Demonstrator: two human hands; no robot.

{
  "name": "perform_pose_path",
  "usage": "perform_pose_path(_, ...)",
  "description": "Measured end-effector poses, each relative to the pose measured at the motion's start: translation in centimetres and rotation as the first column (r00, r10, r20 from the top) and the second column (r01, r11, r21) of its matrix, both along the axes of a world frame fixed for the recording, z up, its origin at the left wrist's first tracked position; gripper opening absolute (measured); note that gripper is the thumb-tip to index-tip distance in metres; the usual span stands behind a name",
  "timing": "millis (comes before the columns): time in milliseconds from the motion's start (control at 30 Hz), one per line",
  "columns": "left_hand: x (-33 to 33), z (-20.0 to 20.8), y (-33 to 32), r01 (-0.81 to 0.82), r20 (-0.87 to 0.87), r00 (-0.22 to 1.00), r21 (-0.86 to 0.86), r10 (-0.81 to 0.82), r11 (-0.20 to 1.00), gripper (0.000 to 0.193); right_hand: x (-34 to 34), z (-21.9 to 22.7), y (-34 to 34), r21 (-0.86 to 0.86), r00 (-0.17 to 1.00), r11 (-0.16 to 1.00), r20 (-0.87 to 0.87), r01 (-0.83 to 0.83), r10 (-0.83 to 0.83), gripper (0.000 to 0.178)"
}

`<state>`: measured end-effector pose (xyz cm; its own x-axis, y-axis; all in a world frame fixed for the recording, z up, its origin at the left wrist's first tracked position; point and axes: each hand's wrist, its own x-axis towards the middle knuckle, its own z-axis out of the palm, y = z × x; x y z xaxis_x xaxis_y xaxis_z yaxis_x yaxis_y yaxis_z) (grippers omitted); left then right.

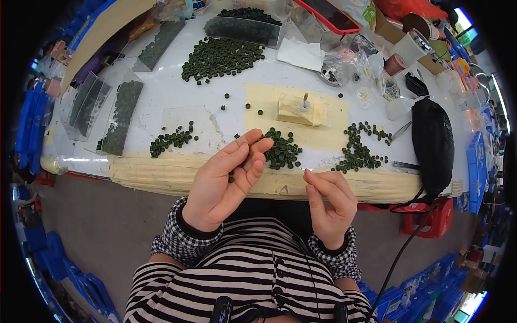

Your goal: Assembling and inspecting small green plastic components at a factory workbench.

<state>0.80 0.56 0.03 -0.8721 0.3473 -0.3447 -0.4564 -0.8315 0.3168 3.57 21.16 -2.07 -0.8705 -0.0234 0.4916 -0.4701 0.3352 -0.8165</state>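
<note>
My left hand (pixel 223 185) is turned palm up in front of the middle pile of small dark green round pieces (pixel 283 151). Its fingers curl inward and its thumb lies close against them; whatever they may hold is hidden. Right of that pile, my right hand (pixel 333 207) has its thumb and index finger drawn together in a pinch, with anything between them too small to make out. Beyond the hands, a tape-covered block (pixel 299 110) with a short brass-coloured pin (pixel 305 98) stands on a yellow sheet (pixel 256 124).
More green pieces lie in a left pile (pixel 171 141), a right pile (pixel 363 151) and a large far heap (pixel 223 58). Clear trays (pixel 123 116) of pieces stand at left. At right are tweezers (pixel 401 131), a black pouch (pixel 433 145) and a cable. Padded tape covers the table's front edge (pixel 156 175).
</note>
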Motion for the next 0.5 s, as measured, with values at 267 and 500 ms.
perform_pose_path(267, 0.5, -0.3, 1.7, 0.175, -0.055, 0.983, 0.006, -0.175, 0.985, 0.034, 0.1, 0.1, 0.4, 0.048, 0.996, 0.996, -0.04, 0.076, -0.074, 0.025)
perform_pose_path(500, 0.4, 0.5, 1.4, 0.143, -0.065, 0.986, -0.154, -0.154, 0.978, 0.036, -1.3, 1.0, 4.6, 0.237, 0.911, 0.88, -0.073, 0.412, -0.406, 0.008)
